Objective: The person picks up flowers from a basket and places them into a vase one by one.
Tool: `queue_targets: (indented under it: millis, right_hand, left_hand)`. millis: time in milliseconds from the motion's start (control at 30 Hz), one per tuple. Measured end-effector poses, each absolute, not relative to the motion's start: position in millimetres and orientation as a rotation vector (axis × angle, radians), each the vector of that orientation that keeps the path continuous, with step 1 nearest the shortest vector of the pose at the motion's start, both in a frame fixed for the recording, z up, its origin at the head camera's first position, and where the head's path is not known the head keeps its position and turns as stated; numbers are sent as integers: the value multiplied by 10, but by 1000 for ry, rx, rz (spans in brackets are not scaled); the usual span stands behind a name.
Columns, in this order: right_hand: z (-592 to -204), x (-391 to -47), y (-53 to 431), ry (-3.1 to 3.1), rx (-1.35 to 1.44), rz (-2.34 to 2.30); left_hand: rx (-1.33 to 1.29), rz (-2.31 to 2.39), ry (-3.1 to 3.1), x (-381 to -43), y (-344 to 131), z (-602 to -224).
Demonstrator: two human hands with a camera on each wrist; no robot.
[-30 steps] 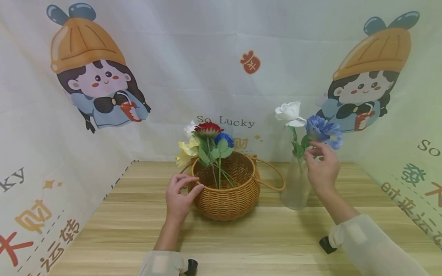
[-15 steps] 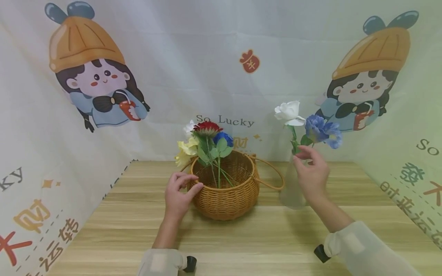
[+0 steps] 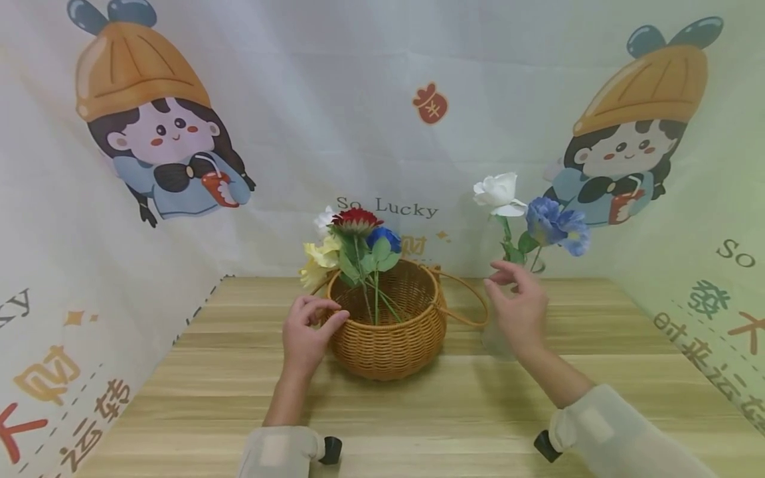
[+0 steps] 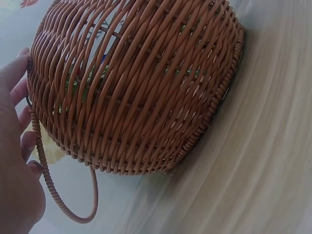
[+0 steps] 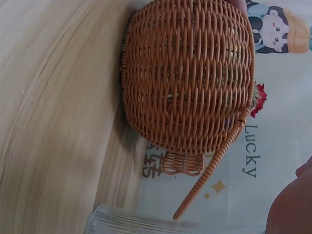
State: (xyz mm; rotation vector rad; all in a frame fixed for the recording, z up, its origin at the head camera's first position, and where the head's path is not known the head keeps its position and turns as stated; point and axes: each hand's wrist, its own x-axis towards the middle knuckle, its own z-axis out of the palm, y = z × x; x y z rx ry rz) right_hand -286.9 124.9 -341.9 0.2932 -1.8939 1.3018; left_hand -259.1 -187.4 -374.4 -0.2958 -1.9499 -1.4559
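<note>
— Where do things stand, and what are the hands up to?

— The basket [image 3: 388, 348] sits upright on the table [image 3: 215, 345]; the left hand [image 3: 306, 335] pinches its left rim between thumb and fingertips. The right hand [image 3: 520, 312] is in front of the vase [image 3: 495, 340], fingers loosely bent, seemingly let go of everything; I can't tell whether they brush the vase

— How would it all handle?

— The basket looks light, stiff and rough enough not to slip; I'd take it by the rim or the handle [image 5: 209, 168]. The vase seems smooth and perhaps breakable, best held round its body. The flowers look light and soft-headed, so better gripped by the stem

— And which way do they point?

— The basket's mouth faces up; squat and round, it has no clear long axis. Its red flower [image 3: 356, 220], yellow flower [image 3: 323, 252] and deep blue flower [image 3: 385, 239] are heads up, the yellow one leaning left. At the upright vase, the white rose [image 3: 499, 192] stands nearly straight, while the pale blue flower [image 3: 545, 219] tips right
</note>
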Motion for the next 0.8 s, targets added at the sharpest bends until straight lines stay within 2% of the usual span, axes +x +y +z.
queue_targets:
  millis: [800]
  right_hand:
    - [-3572,-2925,624,-1921,490,1314]
  left_hand:
    - [-336,-1453,-1931,-2620,-1898,-3765]
